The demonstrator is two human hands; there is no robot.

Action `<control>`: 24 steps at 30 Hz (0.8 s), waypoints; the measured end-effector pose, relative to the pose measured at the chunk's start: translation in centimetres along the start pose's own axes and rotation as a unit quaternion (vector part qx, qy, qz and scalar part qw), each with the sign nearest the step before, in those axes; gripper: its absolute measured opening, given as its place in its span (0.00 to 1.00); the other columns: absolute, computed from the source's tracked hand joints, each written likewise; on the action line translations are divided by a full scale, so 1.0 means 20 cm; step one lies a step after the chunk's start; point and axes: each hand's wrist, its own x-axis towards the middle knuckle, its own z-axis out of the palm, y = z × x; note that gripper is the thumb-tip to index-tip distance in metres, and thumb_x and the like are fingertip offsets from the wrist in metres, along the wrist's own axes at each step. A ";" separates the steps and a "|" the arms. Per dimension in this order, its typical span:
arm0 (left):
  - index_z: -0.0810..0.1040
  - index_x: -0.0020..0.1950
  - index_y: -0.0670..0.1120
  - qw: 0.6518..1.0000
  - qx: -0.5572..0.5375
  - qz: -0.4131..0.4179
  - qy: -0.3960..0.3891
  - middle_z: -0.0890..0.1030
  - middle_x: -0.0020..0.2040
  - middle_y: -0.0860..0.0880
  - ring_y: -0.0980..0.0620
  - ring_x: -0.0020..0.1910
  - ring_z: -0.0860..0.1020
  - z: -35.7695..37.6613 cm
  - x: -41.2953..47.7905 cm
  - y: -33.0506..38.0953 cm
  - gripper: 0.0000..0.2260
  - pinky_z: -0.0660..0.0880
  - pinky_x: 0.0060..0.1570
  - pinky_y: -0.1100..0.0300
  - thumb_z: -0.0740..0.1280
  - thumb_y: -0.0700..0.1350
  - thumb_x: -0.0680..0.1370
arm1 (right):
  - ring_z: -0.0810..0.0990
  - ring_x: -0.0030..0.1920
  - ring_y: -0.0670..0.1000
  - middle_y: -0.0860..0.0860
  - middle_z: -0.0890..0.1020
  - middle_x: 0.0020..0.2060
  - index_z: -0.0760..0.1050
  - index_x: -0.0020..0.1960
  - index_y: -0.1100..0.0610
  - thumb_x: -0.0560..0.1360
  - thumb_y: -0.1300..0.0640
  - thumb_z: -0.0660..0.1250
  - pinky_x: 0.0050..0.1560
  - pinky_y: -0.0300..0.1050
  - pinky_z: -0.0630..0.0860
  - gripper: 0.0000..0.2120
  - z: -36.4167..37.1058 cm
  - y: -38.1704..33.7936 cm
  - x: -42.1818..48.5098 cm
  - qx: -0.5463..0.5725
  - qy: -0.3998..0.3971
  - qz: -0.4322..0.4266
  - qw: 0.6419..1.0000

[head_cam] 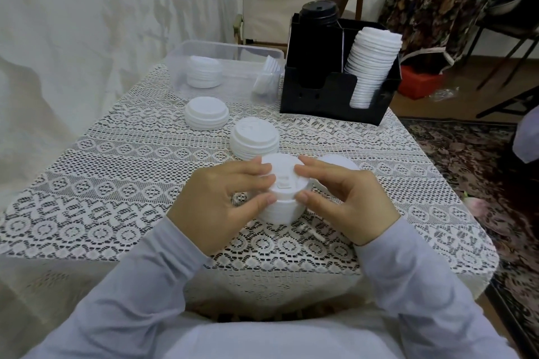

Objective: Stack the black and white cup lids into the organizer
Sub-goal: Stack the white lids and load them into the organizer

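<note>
White lid stack (281, 211) on worktop (116, 172) — gripped at rims by left hand (221, 204) and right hand (347, 201), fingers curled. Best squared evenly before lifting to organizer (315, 103).

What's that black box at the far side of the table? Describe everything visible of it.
The black organizer is an open-topped, plastic-looking box with a divider and U-shaped notches in its front wall. It stands on the lace tablecloth beside a clear tub. Its left compartment holds black lids rising above the rim; the right holds a leaning stack of white lids. The left hand and right hand grip a nearer lid pile, not it.
</note>
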 end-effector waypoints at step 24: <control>0.72 0.64 0.51 0.996 -0.058 -0.061 0.022 0.72 0.60 0.64 0.71 0.60 0.70 0.02 0.02 0.02 0.18 0.65 0.59 0.77 0.62 0.52 0.74 | 0.75 0.55 0.41 0.39 0.77 0.54 0.71 0.61 0.46 0.62 0.44 0.77 0.58 0.41 0.74 0.30 -0.10 -0.10 0.07 -0.133 0.130 -0.033 0.982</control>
